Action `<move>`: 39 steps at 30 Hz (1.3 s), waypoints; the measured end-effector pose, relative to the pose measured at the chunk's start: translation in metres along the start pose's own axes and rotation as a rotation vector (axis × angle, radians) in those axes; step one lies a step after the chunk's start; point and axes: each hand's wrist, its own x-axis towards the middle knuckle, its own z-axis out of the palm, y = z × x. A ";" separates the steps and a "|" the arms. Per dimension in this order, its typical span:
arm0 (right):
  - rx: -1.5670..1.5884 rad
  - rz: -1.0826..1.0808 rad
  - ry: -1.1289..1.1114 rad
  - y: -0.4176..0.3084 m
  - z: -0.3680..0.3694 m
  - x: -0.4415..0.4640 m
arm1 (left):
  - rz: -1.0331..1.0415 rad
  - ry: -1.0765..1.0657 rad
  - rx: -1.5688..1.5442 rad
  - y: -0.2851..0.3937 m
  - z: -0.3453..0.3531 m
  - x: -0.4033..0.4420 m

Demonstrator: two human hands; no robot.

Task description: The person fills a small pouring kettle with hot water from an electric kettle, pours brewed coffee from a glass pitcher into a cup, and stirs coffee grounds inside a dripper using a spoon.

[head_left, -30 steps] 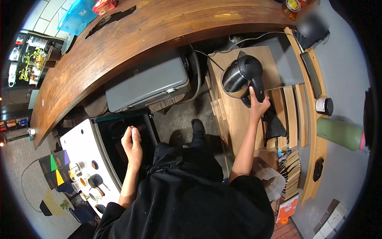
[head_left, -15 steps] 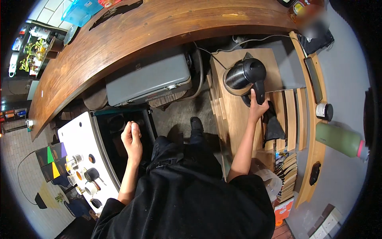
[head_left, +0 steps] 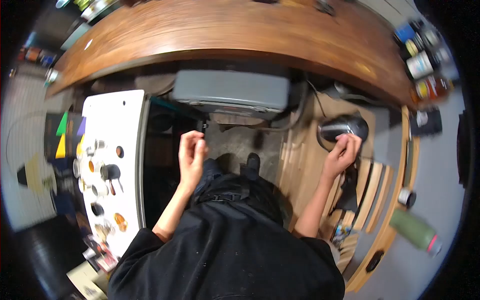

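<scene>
A dark, glossy electric kettle (head_left: pixel 336 131) stands on the wooden top at the right. My right hand (head_left: pixel 342 159) is in front of it, fingers curled together, hiding the handle's side. Whether the fingers touch the kettle cannot be made out. My left hand (head_left: pixel 191 156) hangs in the air left of centre, near the dark open space beside the white-topped unit. Its fingers are loosely bent, the thumb a little apart, and nothing shows in it. Below my right hand a black cloth (head_left: pixel 348 192) lies over wooden slats.
A curved wooden counter (head_left: pixel 240 30) spans the front, with a grey case (head_left: pixel 232 90) beneath it. Cups and small items stand on the white surface (head_left: pixel 127 165) at left. A green bottle (head_left: pixel 412 227) and a small jar (head_left: pixel 406 198) are on the right ledge; bottles (head_left: pixel 422 65) stand beyond.
The view has swung left and blurred. My right hand has shifted off its earlier place on the kettle handle, toward the kettle's body. My left hand's fingers have loosened.
</scene>
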 end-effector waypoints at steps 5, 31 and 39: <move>0.292 -0.127 -0.658 -0.083 0.092 -0.025 | -0.019 0.144 0.020 0.008 -0.043 -0.028; 1.151 -0.478 -1.433 -0.494 0.188 -0.370 | 0.151 0.910 0.400 0.015 -0.351 -0.375; 1.182 -0.092 -1.655 -0.544 0.195 -0.388 | 0.137 1.524 0.583 -0.018 -0.414 -0.393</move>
